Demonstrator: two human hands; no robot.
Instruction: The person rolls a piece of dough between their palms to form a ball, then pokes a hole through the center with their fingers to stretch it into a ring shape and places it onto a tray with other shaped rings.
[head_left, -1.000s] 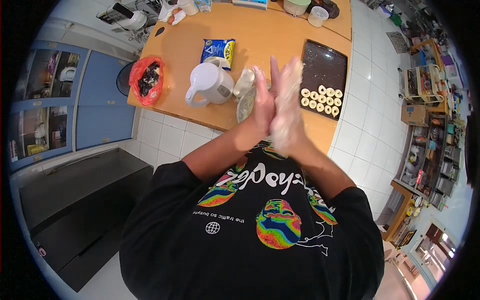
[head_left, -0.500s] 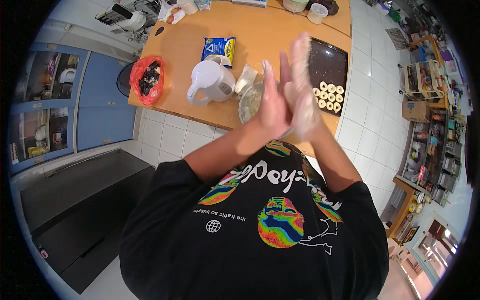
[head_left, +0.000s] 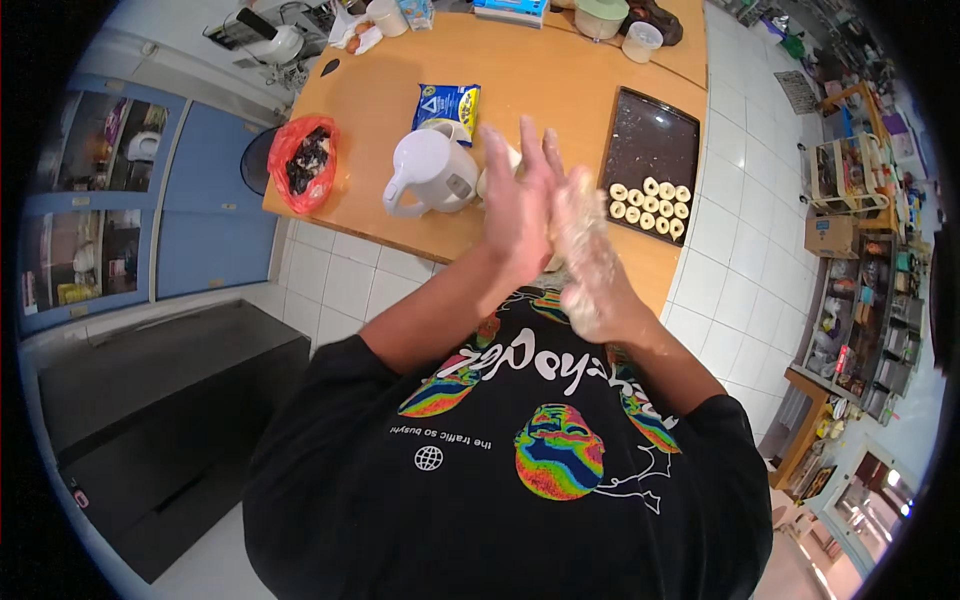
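My left hand and my right hand meet palm to palm above the near table edge, their fingers stretched out and pointing away from me. Pale, sticky dough smears coat the right palm and fingers, and the left has a whitish film. Whether anything lies between the palms is hidden. The mixing bowl beneath is almost wholly covered by my hands. To their right, a dark baking tray carries several small dough rings in rows at its near end. Left of my hands stands a white jug-shaped kettle.
A blue and yellow packet lies behind the kettle. A red plastic bag sits at the table's left edge. Along the back are eggs, a clear tub and a pale green container. Crowded shelves stand at right.
Both hands have come nearer to my body, and the right has slid back along the left, tilting its palm into view. The bowl is now mostly covered. My view has shifted slightly.
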